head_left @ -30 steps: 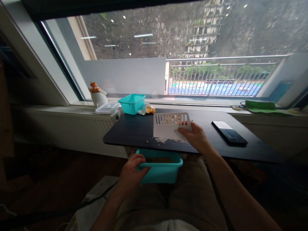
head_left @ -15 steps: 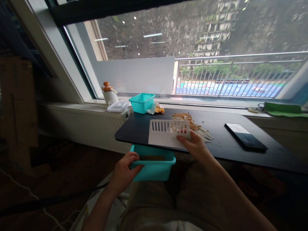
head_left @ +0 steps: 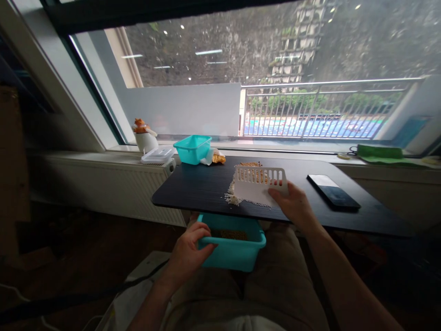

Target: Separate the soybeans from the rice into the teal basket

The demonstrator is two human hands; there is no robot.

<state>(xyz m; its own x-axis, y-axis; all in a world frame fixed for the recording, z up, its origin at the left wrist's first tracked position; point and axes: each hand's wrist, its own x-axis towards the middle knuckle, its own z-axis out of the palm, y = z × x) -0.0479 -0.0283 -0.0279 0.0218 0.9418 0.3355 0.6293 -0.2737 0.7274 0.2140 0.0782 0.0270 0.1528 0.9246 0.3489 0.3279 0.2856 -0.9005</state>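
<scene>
We had moved the slotted plate (head_left: 255, 191) back over the grain pile (head_left: 232, 197).
Mid-frame, our right hand (head_left: 294, 202) gripped it, work there seemingly unfinished; lower centre, our left hand (head_left: 193, 246) clasped the teal bin (head_left: 229, 255).

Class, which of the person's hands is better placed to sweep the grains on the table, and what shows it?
Probably the right hand: it holds the slotted white plate close to the grains on the table. The left hand is farther down, holding the lower turquoise bin.
</scene>
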